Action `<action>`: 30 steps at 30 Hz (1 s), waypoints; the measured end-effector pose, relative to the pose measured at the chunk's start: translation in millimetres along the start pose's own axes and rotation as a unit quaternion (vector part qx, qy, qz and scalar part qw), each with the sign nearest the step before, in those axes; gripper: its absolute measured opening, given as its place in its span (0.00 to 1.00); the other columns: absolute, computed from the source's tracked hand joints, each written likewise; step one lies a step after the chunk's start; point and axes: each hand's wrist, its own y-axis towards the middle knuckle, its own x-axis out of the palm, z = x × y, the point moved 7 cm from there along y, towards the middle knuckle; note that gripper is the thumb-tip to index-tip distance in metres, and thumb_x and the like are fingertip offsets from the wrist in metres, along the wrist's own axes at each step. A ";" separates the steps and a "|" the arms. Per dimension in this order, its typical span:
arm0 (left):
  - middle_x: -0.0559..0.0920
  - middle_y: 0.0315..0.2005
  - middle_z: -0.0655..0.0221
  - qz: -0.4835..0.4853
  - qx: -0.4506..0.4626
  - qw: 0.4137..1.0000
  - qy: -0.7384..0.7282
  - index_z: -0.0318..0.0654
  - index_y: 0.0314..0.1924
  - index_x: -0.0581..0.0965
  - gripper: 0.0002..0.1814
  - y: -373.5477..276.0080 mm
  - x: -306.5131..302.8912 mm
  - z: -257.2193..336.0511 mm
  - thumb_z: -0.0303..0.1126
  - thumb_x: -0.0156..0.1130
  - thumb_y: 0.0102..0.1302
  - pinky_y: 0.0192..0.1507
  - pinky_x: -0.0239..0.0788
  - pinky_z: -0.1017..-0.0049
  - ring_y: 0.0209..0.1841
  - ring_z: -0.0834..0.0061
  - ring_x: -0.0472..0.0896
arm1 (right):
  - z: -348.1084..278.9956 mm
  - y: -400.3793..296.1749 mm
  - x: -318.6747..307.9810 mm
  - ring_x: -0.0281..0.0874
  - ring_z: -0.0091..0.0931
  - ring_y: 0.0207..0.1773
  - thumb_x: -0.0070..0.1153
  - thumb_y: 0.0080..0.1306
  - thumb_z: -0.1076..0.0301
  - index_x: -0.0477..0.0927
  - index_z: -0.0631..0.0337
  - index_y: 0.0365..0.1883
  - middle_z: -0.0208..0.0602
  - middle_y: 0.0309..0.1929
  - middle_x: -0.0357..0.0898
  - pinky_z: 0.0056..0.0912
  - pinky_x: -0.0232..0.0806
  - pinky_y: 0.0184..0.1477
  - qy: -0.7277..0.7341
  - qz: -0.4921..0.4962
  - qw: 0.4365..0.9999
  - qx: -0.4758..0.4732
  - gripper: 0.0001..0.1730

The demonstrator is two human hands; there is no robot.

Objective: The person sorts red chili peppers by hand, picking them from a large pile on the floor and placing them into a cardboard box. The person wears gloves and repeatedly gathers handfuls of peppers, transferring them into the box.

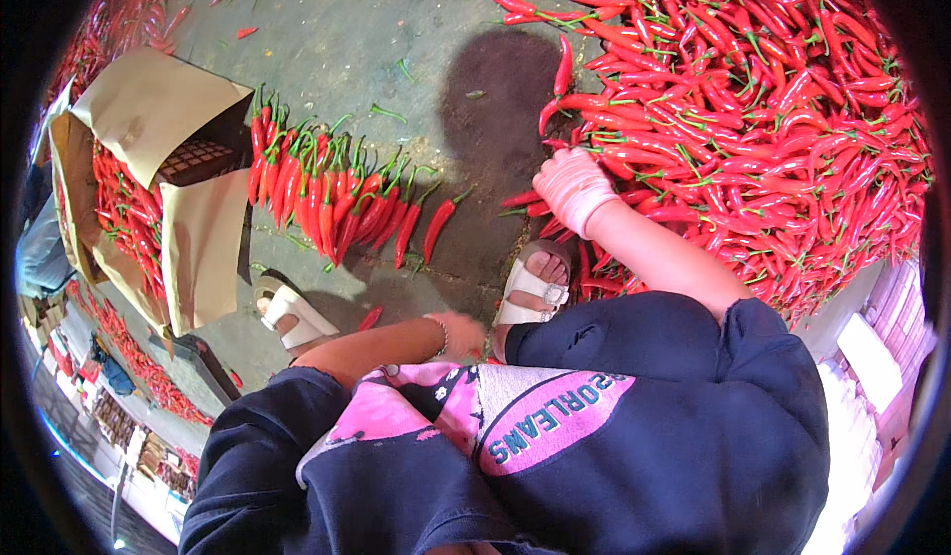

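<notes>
My right hand (574, 189), in a pale pink glove, is at the left edge of a big heap of red chili peppers (743, 124), its fingers curled close to some peppers; whether it grips one cannot be told. My left hand (459, 336), blurred, hangs low near my body, between my sandals; its fingers are hard to make out and no pepper shows in it. A row of red chilies (334, 191) lies on the concrete floor, side by side, green stems pointing away from me. One chili (443, 226) lies at the row's right end.
An open cardboard box (200, 250) holding chilies stands at the left. My white sandals (297, 317) are on the floor, one near the row and one beside the heap. Loose peppers and stems are scattered about. More chilies lie at the far left, by another person's jeans (46, 247).
</notes>
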 end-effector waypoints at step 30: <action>0.80 0.44 0.67 0.260 0.291 0.365 -0.845 0.47 0.65 0.69 0.28 -203.2 -191.3 -52.0 0.52 0.54 0.72 0.39 0.69 0.67 0.42 0.66 0.78 | 50.1 37.6 -24.2 0.72 0.50 0.65 0.48 0.70 0.77 0.71 0.56 0.60 0.52 0.63 0.73 0.56 0.68 0.65 0.978 0.009 0.135 -0.160 0.19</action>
